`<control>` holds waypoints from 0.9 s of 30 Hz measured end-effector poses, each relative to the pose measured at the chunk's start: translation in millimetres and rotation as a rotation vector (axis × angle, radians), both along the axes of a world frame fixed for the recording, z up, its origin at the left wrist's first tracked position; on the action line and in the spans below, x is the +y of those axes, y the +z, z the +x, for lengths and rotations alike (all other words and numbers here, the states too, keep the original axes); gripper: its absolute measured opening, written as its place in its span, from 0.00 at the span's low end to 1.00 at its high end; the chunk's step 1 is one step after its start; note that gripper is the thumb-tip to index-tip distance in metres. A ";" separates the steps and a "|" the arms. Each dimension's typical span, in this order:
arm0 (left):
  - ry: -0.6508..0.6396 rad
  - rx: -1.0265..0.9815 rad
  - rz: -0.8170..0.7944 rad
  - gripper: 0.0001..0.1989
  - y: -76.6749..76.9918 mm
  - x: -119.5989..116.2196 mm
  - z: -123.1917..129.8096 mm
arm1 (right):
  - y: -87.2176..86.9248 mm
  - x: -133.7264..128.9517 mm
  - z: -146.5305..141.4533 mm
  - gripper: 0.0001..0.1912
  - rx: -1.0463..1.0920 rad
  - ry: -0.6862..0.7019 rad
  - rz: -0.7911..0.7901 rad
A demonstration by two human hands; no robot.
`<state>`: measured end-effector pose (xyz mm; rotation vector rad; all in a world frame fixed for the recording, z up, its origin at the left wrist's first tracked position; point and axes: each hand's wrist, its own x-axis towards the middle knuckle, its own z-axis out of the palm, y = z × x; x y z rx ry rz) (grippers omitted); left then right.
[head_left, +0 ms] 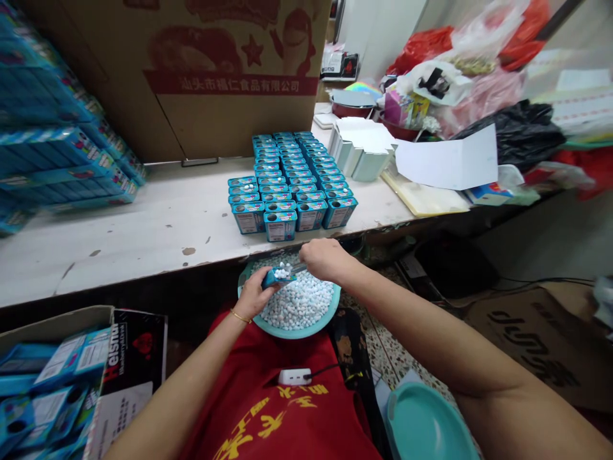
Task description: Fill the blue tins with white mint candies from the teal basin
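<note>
My left hand is wrapped round a small blue candy box, tilted over the bowl. White candies are heaped at the box's opening. Close to that opening, my right hand is closed on a greyish scoop, whose shape is partly hidden by the fingers. Below both hands a turquoise bowl rests on my lap, holding many small white candies. On the table just beyond stand rows of similar blue boxes, upright, with dark round openings on top.
A white worn table carries stacked blue packs, a large carton, white card pieces and plastic bags. An open carton of blue boxes stands at lower left. A turquoise basin sits at lower right.
</note>
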<state>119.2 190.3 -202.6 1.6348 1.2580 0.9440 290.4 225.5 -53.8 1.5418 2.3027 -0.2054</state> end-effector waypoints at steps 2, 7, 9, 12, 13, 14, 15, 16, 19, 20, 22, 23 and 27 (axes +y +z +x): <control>0.010 -0.014 -0.005 0.19 -0.1 -0.4 1.3 | 0.9 -1.9 -4.1 0.16 0.012 0.004 0.016; 0.016 -0.021 0.006 0.20 -2.8 0.0 -6.3 | 2.8 -8.5 20.3 0.14 0.019 -0.022 0.035; 0.046 -0.093 -0.052 0.21 -8.3 -0.1 -16.2 | -7.1 -13.9 48.7 0.14 -0.003 -0.071 0.033; 0.114 -0.301 -0.237 0.22 -23.2 -1.5 -29.9 | -45.4 -26.6 92.1 0.15 -0.050 -0.164 0.016; 0.144 -0.381 -0.306 0.23 -29.2 -2.1 -31.6 | -63.4 -31.3 101.2 0.16 -0.046 -0.187 0.004; 0.168 -0.457 -0.370 0.24 -34.9 -2.6 -31.2 | -82.8 -35.4 105.9 0.16 -0.015 -0.207 -0.007; 0.186 -0.524 -0.423 0.24 -40.1 -2.9 -28.5 | -102.5 -38.8 106.0 0.16 0.035 -0.228 -0.015; 0.199 -0.578 -0.464 0.24 -44.3 -2.9 -23.8 | -121.4 -41.0 102.0 0.16 0.091 -0.247 -0.022; 0.204 -0.669 -0.545 0.23 -50.0 -1.3 -3.6 | -165.5 -40.4 76.8 0.17 0.231 -0.305 -0.006; 0.195 -0.681 -0.566 0.22 -49.7 -0.6 2.7 | -174.9 -38.6 68.7 0.18 0.258 -0.321 0.004; 0.171 -0.694 -0.596 0.22 -46.7 0.7 10.3 | -186.1 -34.3 58.9 0.18 0.306 -0.348 0.018; 0.162 -0.696 -0.598 0.22 -44.6 1.0 10.8 | -188.6 -32.5 57.9 0.18 0.330 -0.361 0.022; 0.171 -0.632 -0.469 0.24 -36.5 0.9 -8.0 | -182.4 -29.1 69.4 0.16 0.416 -0.382 0.031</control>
